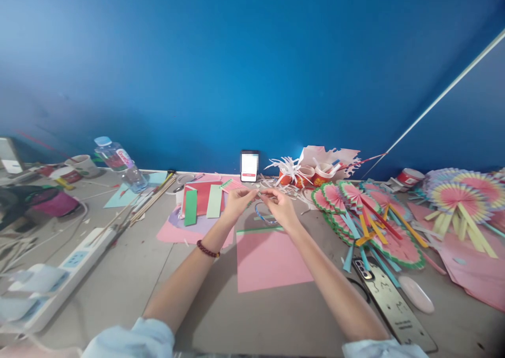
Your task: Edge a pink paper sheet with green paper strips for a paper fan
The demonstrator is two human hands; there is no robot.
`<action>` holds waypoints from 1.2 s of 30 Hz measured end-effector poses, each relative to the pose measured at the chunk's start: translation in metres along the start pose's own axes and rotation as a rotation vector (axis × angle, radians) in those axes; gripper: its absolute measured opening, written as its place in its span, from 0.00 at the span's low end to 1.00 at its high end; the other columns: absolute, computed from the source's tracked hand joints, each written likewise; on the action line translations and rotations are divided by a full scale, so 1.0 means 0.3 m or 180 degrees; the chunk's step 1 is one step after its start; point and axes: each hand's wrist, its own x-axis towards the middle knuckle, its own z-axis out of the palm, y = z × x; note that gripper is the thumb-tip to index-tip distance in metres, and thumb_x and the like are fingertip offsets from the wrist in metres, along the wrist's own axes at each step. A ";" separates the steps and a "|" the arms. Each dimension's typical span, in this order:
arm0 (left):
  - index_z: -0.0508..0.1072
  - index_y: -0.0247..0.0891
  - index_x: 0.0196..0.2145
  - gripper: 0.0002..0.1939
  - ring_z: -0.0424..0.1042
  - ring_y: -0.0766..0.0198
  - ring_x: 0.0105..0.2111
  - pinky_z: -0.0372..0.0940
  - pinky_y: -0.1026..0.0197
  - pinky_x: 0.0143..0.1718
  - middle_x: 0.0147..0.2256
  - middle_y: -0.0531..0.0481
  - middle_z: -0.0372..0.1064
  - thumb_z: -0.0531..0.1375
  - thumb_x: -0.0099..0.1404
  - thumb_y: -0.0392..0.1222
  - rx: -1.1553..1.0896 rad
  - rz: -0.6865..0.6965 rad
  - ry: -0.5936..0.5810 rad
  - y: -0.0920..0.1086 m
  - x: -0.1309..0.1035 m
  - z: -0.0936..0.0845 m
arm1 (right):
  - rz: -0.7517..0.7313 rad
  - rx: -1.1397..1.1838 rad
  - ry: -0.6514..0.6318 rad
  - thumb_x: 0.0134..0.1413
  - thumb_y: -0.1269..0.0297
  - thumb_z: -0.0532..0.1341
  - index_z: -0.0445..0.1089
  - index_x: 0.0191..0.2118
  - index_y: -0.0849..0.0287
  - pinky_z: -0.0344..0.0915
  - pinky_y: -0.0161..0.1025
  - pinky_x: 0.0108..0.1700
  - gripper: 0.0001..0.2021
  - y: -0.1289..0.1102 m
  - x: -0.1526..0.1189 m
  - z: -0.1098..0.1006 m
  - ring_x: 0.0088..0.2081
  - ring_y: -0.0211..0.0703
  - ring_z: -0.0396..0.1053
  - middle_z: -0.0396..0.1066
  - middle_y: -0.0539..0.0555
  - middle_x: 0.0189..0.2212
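My left hand [240, 203] and my right hand [281, 207] meet above the middle of the table, fingertips pinched close together. Whatever is between them is too small to make out. Just under my right hand lies a thin blue-and-white ring [258, 213], partly hidden by the fingers. Below both hands a pink sheet of paper [272, 263] lies flat, with a green strip along its far edge. To the left of my left hand are a dark green paper strip [191, 207] and a pale green strip [214, 201], lying on red paper [200, 190].
A phone [249, 166] stands against the blue wall. Paper cups [305, 175] hold white paper strips. Folded paper fans [355, 205] and another phone [394, 305] lie at right. A power strip [74, 274], wooden sticks [152, 203] and a tilted bottle [122, 163] are at left.
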 end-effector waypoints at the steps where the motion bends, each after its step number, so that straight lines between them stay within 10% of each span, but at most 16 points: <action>1: 0.77 0.35 0.21 0.16 0.63 0.67 0.21 0.56 0.66 0.22 0.19 0.50 0.69 0.65 0.50 0.52 -0.0016 0.0003 -0.0011 0.002 0.000 -0.002 | -0.0012 -0.0032 0.0002 0.45 0.55 0.62 0.72 0.34 0.58 0.59 0.35 0.24 0.13 0.001 -0.001 0.000 0.20 0.35 0.60 0.71 0.50 0.26; 26: 0.74 0.36 0.21 0.12 0.64 0.67 0.23 0.58 0.64 0.25 0.20 0.53 0.66 0.63 0.52 0.48 -0.0387 0.0157 0.0430 0.011 -0.013 0.012 | -0.0057 -0.0051 0.0007 0.46 0.57 0.61 0.73 0.35 0.57 0.62 0.36 0.28 0.12 -0.005 -0.003 0.007 0.24 0.38 0.65 0.74 0.51 0.31; 36: 0.75 0.35 0.23 0.16 0.61 0.69 0.22 0.55 0.66 0.22 0.20 0.52 0.66 0.64 0.51 0.53 -0.0266 0.0098 0.0056 0.003 -0.015 0.020 | 0.0009 0.0033 0.0094 0.44 0.58 0.61 0.73 0.33 0.58 0.65 0.39 0.35 0.11 -0.013 -0.004 -0.001 0.28 0.41 0.68 0.74 0.52 0.30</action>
